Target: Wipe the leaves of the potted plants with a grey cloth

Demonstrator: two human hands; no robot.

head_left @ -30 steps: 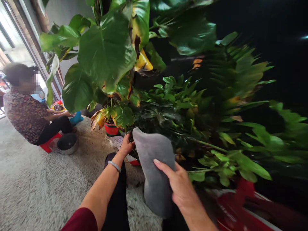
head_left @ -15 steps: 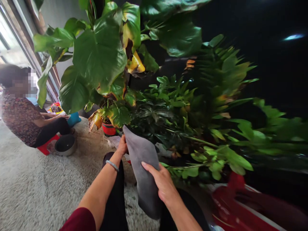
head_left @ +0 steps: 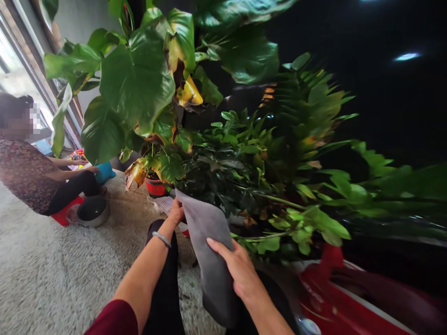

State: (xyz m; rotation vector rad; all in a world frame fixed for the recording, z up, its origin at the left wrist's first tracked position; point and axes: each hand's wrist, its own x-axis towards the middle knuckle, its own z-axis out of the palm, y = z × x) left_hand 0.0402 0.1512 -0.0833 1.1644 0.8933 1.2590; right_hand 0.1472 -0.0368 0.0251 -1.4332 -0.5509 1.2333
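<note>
A long piece of grey cloth (head_left: 206, 232) hangs between my hands above my knees, its lower end drooping between my legs. My left hand (head_left: 176, 211) is closed on its far upper edge, the fingers partly hidden behind the fabric. My right hand (head_left: 233, 263) grips the near side, thumb lying on top and the other fingers out of sight underneath. A grey-blue bangle (head_left: 161, 239) circles my left wrist.
Leafy potted plants stand ahead, one in a red pot (head_left: 155, 187). A red bag (head_left: 335, 288) lies at the lower right. At left, a person (head_left: 28, 172) sits on a red stool (head_left: 66, 211) beside a dark basin (head_left: 92, 211) on the concrete floor (head_left: 45, 270).
The view has shifted slightly, so the plants and the seated person appear further left. Both my hands keep their hold on the cloth, which sits a little lower in view.
</note>
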